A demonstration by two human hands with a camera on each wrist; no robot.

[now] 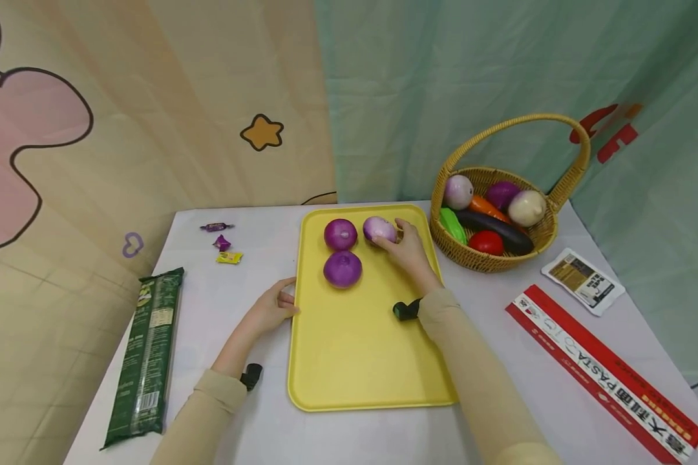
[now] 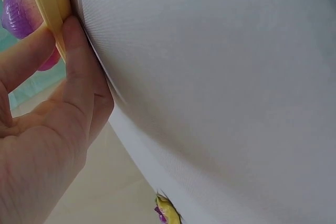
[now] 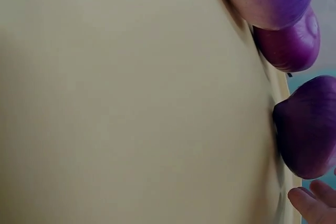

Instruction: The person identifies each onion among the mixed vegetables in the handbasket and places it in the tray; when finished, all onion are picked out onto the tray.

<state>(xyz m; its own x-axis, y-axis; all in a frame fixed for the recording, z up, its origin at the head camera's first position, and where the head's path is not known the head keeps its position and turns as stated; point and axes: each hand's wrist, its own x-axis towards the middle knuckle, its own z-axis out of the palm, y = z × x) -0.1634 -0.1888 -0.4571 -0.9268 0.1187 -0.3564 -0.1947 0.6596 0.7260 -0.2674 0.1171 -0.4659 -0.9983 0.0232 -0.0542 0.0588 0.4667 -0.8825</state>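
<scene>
Three purple onions lie at the far end of the yellow tray (image 1: 372, 349). One onion (image 1: 340, 234) is at the back left, with another onion (image 1: 342, 269) just in front of it. The paler third onion (image 1: 379, 229) sits to their right, beside my right hand (image 1: 410, 253). In the right wrist view my fingertips (image 3: 307, 203) are spread a little apart from this onion (image 3: 310, 127). On the tray's left side, my left hand (image 1: 272, 307) pinches the rim (image 2: 52, 3) between thumb and fingers, as the left wrist view shows.
A wicker basket (image 1: 477, 258) of vegetables stands right of the tray. Nearer are a white pouch (image 1: 583, 280) and a long red pasta box (image 1: 605, 374). At left lie a green packet (image 1: 145, 355) and small wrapped candies (image 1: 222, 243). Curtains hang behind the table.
</scene>
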